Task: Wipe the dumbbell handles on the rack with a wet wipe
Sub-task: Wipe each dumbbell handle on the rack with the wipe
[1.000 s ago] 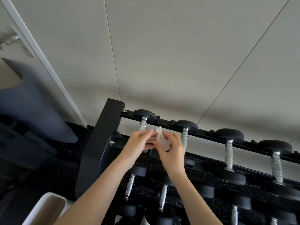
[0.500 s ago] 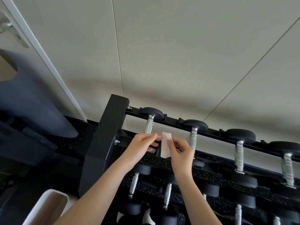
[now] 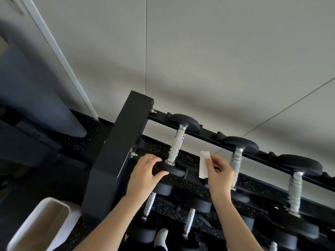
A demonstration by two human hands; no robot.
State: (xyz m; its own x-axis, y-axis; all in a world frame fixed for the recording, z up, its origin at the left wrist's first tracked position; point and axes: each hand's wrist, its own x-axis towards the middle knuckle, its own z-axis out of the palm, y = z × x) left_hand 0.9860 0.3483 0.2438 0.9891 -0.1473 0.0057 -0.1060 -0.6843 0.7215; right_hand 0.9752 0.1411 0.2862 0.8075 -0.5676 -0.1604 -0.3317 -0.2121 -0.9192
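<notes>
A black dumbbell rack (image 3: 116, 151) holds rows of dumbbells with silver knurled handles. My left hand (image 3: 145, 173) grips the near black head (image 3: 172, 171) of the top row's leftmost dumbbell, whose handle (image 3: 176, 145) rises bare above my fingers. My right hand (image 3: 220, 175) pinches a small white wet wipe (image 3: 204, 164) between thumb and fingers, held upright just right of that handle and apart from it. The second handle (image 3: 236, 163) stands partly behind my right hand. A third handle (image 3: 295, 192) is further right.
A white bin (image 3: 41, 225) with a beige inside stands at the lower left beside the rack. Lower rows of dumbbells (image 3: 188, 223) fill the rack below my arms. A pale wall lies behind, and a dark speckled floor (image 3: 72, 142) at the left.
My hands have come apart. The left hand let go of the wipe and took hold of the leftmost dumbbell's near head. The right hand keeps the wipe, now hanging unfolded.
</notes>
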